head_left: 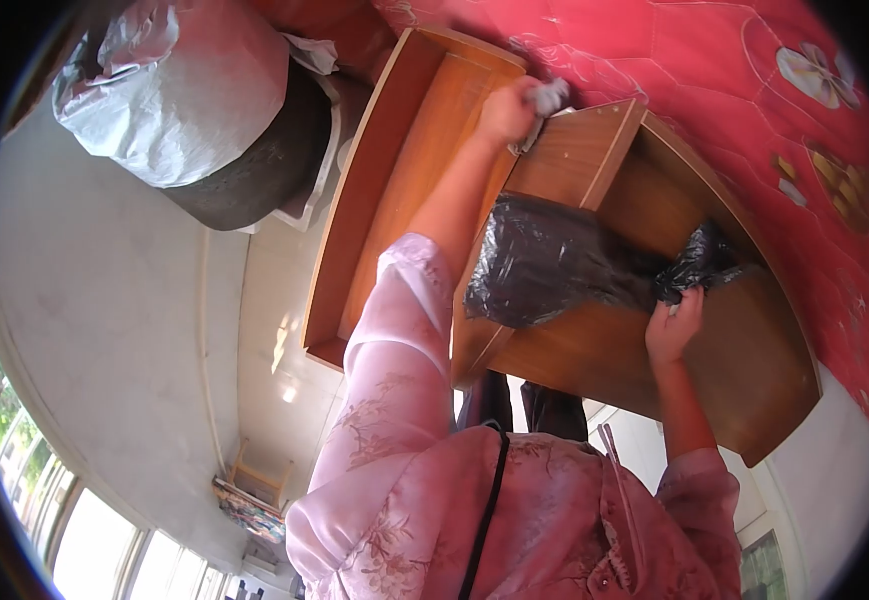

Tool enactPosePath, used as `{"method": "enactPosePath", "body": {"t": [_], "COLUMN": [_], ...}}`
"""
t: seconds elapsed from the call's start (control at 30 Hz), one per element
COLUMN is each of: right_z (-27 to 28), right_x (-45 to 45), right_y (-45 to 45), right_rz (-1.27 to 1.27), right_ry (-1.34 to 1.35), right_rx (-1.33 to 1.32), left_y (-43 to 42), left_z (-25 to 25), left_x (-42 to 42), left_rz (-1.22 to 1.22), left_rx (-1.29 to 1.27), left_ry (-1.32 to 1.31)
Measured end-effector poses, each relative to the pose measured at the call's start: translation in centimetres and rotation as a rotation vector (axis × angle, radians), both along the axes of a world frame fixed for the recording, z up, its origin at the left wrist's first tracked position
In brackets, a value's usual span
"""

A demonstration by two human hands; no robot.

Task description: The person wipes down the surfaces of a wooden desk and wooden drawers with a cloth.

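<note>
My left hand is closed on a crumpled grey-white cloth at the top edge of a brown wooden piece of furniture, beside its long open compartment. My right hand grips the gathered neck of a black plastic bag. The full part of the bag lies to the left of that hand, over the wooden divider and partly across the right compartment. What the bag contains is hidden.
A red quilted cover with flower patterns lies along the far side of the furniture. At the upper left, a white plastic sheet covers a dark rounded container. Windows are at the lower left.
</note>
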State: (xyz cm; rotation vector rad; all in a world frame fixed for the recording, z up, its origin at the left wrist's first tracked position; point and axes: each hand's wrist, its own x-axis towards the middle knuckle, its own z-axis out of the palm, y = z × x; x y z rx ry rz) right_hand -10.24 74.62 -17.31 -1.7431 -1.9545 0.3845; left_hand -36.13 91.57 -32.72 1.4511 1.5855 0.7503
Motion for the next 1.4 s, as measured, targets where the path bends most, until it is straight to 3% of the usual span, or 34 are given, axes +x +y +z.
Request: {"method": "enactPosePath", "body": {"t": [0.07, 0.1, 0.17, 0.27, 0.33, 0.4, 0.47, 0.57, 0.63, 0.67, 0.73, 0.77, 0.8, 0.87, 0.9, 0.93, 1.03, 1.1, 1.2, 1.27, 1.33, 1.4], "right_z": [0.0, -0.1, -0.3, -0.5, -0.7, -0.6, -0.7, -0.7, -0.8, -0.8, -0.8, -0.8, -0.8, -0.8, -0.7, -0.7, -0.6, -0.8, -0.7, -0.6, -0.4, -0.5], "right_x": [0.0, 0.0, -0.1, 0.0, 0.1, 0.1, 0.1, 0.2, 0.3, 0.2, 0.2, 0.2, 0.3, 0.3, 0.3, 0.2, 0.1, 0.2, 0.3, 0.2, 0.0, 0.0], "right_y": [0.1, 0.0, 0.0, -0.1, -0.1, 0.0, 0.0, -0.1, -0.1, -0.1, -0.2, -0.1, -0.2, -0.2, -0.1, -0.1, -0.1, -0.1, -0.2, -0.1, -0.1, 0.0], "right_rz": [0.008, 0.001, -0.005, -0.001, -0.014, -0.016, -0.020, -0.017, -0.013, -0.015, -0.018, -0.019, -0.024, -0.028, -0.027, -0.027, -0.022, -0.023, -0.028, -0.032, -0.031, -0.034], "right_ry": [0.002, 0.006, 0.019, -0.004, -0.020, -0.009, 0.001, -0.021, -0.023, -0.023, -0.040, -0.040, -0.017, 0.006, 0.005, 0.004, 0.001, 0.001, 0.001, 0.001, 0.001, 0.000], "right_rx": [0.006, 0.009, 0.013, 0.050, 0.052, 0.047, 0.042, 0.041, 0.052, 0.049, 0.069, 0.068, 0.043, 0.016, 0.023, 0.028, 0.058, 0.048, 0.023, 0.009, 0.021, 0.022], "left_y": [-0.7, -1.4, -2.9, -4.5, -4.7, -4.7, -4.5, -4.7, -4.7, -4.9, -5.4, -5.5, -5.3, -6.1, -6.5, -6.8, -7.3, -7.6, -7.7, -7.2, -6.4, -5.6], "left_z": [-0.5, -0.2, 1.0, 3.6, 4.4, 4.8, 5.4, 4.9, 3.8, 3.3, 4.8, 4.3, 3.6, 1.3, 2.5, 3.4, 3.5, 4.2, 5.1, 3.8, 5.0, 4.5], "left_x": [-1.2, -1.7, -2.9, -4.3, -5.3, -6.4, -7.1, -7.7, -8.1, -8.1, -7.7, -7.7, -7.3, -8.1, -7.8, -7.6, -8.3, -8.5, -8.1, -7.6, -6.5, -6.3], "left_rz": [0.195, 0.189, 0.501, 0.544, 0.579, 0.558, 0.560, 0.576, 0.523, 0.524, 0.498, 0.556, 0.657, 0.313, 0.367, 0.477, 0.549, 0.556, 0.574, 0.549, 0.552, 0.503], "left_rx": [-0.308, -0.315, -0.549, -0.562, -0.557, -0.450, -0.316, -0.346, -0.190, -0.194, -0.275, -0.358, -0.320, 0.320, 0.408, 0.161, 0.112, 0.107, 0.099, 0.091, -0.015, 0.006], "left_ry": [-0.733, -0.731, -1.477, -1.671, -1.550, -1.762, -1.740, -1.605, -1.322, -1.321, -1.789, -1.705, -1.305, 0.099, 0.158, 0.029, 0.136, -0.146, -0.166, -0.130, 0.197, 0.272]}}
